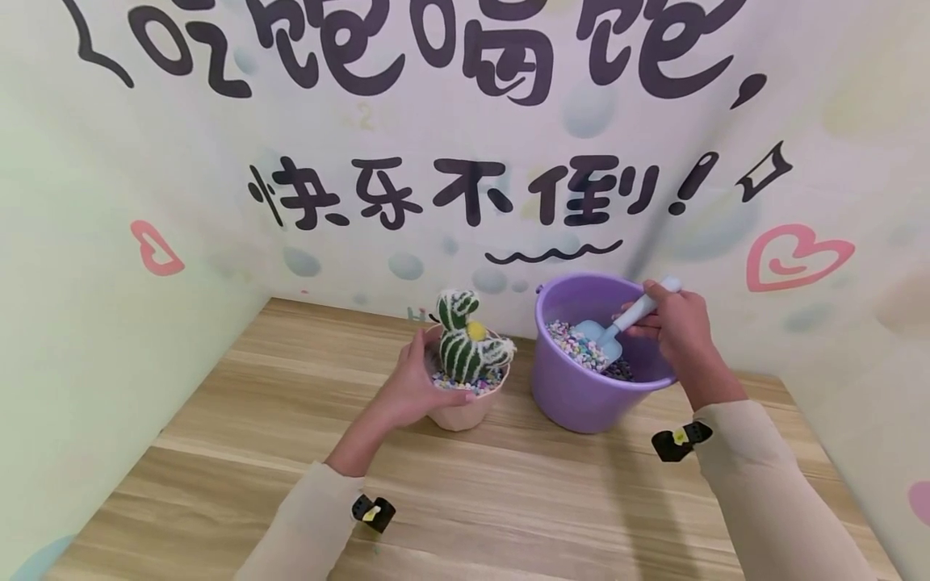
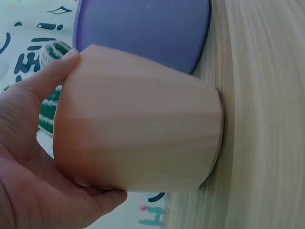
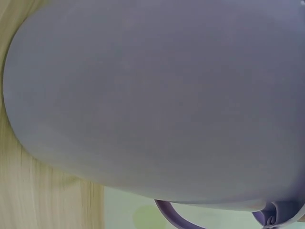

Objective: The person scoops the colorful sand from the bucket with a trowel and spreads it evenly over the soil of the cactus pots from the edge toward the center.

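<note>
Two containers on wood-grain desk (image 1: 494,500), near back edge.

Head view: pink pot (image 1: 461,415) on L, purple bucket (image 1: 581,403) just beside it on R, narrow gap btwn. Pot holds green cactus (image 1: 461,359) w/ white fuzzy stripes & small yellow ball (image 1: 475,330), set in multicol. pebbles (image 1: 488,383). Bucket holds loose pebbles (image 1: 574,343), similar mix; depth can't be read, far R part of interior blocked by R hand. L hand (image 1: 417,387) grasps pot from L: thumb along near side by rim, other fingers round far L side, partly hidden. R hand (image 1: 676,319) over bucket's R rim, grasping handle of lt-blue scoop (image 1: 628,316); its blade rests in pebbles, tip hard to make out. Some R fingers behind handle. Both sleeves cut off at frame bottom. Backdrop (image 1: 363,266) behind, dark lettering, top line cropped.

L wrist view (turned sideways): pot wall fills centre, faceted; L hand's thumb at rim, fingertips showing at other side. Cactus mostly hidden behind thumb & pot; pebbles out of sight. Bucket cropped at top.

R wrist view: bucket wall takes nearly whole frame, contents hidden. Curved purple strip (image 3: 174,217) at bottom edge, cut off; can't tell if handle. R hand's grasp not visible here.
</note>
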A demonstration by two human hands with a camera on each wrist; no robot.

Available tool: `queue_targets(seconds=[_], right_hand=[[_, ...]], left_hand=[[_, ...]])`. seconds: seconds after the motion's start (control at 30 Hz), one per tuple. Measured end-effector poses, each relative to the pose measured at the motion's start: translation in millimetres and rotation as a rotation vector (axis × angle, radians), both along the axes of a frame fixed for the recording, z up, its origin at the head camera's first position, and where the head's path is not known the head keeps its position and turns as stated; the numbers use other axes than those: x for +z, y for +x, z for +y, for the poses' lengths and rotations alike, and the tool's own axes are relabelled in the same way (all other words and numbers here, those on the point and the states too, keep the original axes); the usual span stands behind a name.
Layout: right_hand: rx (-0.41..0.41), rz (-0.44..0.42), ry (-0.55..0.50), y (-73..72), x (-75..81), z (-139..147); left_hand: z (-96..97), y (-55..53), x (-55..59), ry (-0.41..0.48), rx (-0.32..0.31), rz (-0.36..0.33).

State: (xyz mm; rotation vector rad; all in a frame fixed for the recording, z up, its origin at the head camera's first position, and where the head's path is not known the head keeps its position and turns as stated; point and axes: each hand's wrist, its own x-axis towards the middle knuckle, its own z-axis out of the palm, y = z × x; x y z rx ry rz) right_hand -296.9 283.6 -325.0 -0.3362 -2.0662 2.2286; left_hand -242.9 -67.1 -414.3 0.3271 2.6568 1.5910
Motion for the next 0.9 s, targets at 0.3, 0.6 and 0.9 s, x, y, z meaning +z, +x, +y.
queue_targets(seconds=[0.3, 0.6, 0.9], right_hand=[[-0.035, -0.016, -0.081, 1.0, 4.7, 3], [-0.100, -0.026, -0.157, 2.6, 10.6, 5], [-0.167, -0.024, -0.264, 7.7, 17.9, 9]], left_hand=[[-5.1, -4.9, 4.9, -0.030, -0.051, -0.014], [2.4, 11.6, 14.4, -0.062, 0.043, -0.045], [18.9, 18.4, 6.5, -0.072, 0.182, 0.023]])
